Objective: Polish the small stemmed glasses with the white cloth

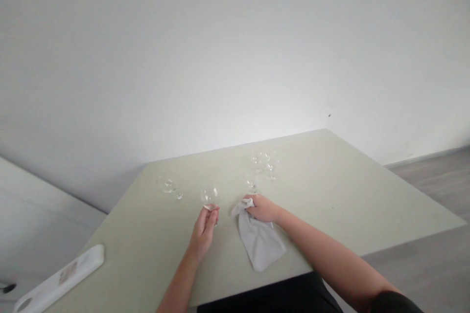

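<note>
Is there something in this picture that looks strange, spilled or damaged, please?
A small dark speck stands out on the plain wall, above the far right corner of the table, too small to identify. I see no spill near the glass in the left hand.

Pale table (348, 190), long white object (60, 279) at left, white wall (235, 58), grey floor (422, 269)

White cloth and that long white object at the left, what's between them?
The head view shows the left hand and forearm between the cloth and the long white object, with tabletop on either side.
</note>
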Motion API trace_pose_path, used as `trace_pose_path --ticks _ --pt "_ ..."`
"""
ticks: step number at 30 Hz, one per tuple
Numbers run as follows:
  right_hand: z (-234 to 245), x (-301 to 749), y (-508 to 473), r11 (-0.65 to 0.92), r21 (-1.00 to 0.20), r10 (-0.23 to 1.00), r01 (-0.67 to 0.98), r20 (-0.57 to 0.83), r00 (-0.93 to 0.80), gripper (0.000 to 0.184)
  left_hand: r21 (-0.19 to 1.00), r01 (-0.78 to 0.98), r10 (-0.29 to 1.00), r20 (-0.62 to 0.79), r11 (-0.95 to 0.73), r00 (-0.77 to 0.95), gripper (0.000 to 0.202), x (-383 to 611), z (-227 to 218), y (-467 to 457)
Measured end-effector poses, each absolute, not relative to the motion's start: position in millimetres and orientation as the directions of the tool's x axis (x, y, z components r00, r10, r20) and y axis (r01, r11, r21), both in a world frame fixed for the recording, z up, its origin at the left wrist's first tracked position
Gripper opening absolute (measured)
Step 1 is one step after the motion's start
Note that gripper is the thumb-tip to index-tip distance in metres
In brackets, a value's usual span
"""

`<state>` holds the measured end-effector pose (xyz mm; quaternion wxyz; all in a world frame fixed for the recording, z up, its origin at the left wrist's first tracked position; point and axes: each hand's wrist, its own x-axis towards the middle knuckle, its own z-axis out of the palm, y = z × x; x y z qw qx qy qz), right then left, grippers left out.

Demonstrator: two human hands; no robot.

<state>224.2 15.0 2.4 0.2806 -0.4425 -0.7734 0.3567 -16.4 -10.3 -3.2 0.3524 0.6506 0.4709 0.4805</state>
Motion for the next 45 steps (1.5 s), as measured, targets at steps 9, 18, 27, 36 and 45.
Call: trace_pose_path --ticks 9,18,27,36,45 --pt "3 226 22 0.203 -0.595 0.972 0.777 0.028 -0.232 0.018 0.869 0.354 0.928 0.263 -0.347 0.264 0.031 -15 -30 -3" --pt "-2 244 42 0.186 -0.608 0.982 0.772 0.086 -0.169 0.016 0.709 0.560 0.902 0.301 -0.428 0.309 0.027 -13 -33 -2" --pt "-4 257 56 0.229 -0.640 0.973 0.733 0.132 -0.189 0.014 0.700 0.576 0.901 0.254 -0.422 0.352 0.030 -9 -36 -3" --pt "12 273 56 0.241 -0.641 0.944 0.729 -0.018 -0.328 0.022 0.678 0.539 0.840 0.227 -0.499 0.493 0.025 23 -21 -4" --pt "23 317 49 0.087 -0.410 0.948 0.908 -0.246 -0.202 0.031 0.623 0.559 0.818 0.254 -0.546 0.516 0.019 103 -17 26"
